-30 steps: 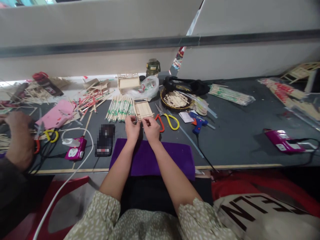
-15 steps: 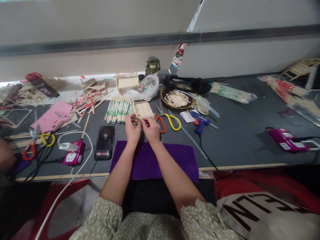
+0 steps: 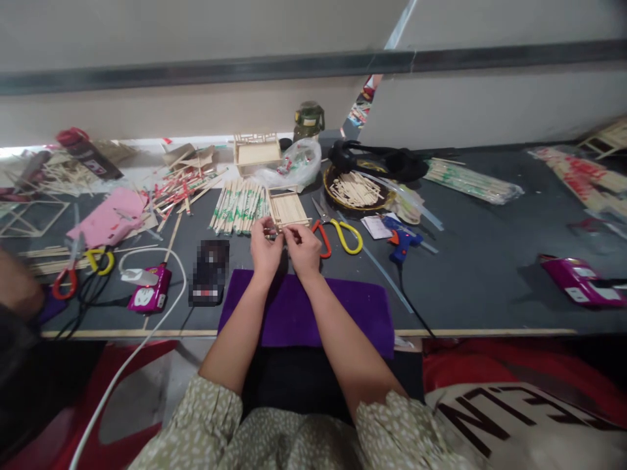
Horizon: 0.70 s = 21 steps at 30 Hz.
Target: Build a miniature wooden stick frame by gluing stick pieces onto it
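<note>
My left hand [image 3: 267, 249] and my right hand [image 3: 304, 249] meet at the near edge of a small wooden stick frame [image 3: 289, 207]. Fingers of both hands are pinched together; whatever lies between them is too small to make out. Left of the frame lie wrapped chopsticks [image 3: 240, 207]. Scissors [image 3: 337, 232] with red and yellow handles rest just right of my right hand. Beneath my forearms is a purple cloth [image 3: 294, 320].
A blue glue gun [image 3: 404, 240], a round basket of short sticks [image 3: 355, 190] and a green bottle [image 3: 308, 121] stand beyond. A phone [image 3: 209, 273] and magenta power strip [image 3: 150, 287] are at left. Another person's arm [image 3: 17, 281] shows far left.
The camera view has shifted, so the whole table sits slightly differently in the picture. Both hands remain close together at the frame, with fingers slightly changed in pose.
</note>
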Available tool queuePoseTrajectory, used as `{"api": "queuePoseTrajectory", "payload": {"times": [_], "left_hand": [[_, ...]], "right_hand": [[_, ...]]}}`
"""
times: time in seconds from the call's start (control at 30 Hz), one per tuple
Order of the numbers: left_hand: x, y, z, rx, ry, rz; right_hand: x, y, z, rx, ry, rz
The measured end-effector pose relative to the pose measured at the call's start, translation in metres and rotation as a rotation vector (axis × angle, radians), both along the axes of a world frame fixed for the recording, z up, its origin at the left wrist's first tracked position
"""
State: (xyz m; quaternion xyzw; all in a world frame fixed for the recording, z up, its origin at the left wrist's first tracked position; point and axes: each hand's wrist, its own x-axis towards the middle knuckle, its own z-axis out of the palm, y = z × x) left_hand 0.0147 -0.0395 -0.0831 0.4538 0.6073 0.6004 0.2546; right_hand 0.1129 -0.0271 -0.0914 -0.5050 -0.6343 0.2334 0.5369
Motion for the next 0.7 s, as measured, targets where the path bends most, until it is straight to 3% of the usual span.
{"api": "queuePoseTrajectory", "payload": {"times": [0.27,0.7], "left_hand": [[0.0042,-0.0008,-0.0021,0.015,-0.017,-0.008],[0.0057,-0.0047,0.004,0.025,-0.036,-0.029]], "right_hand": [[0.005,-0.0004,-0.0045,-0.029,0.055,0.0],[0.0029,-0.0069,0.0026,-0.083,0.173,-0.039]]}}
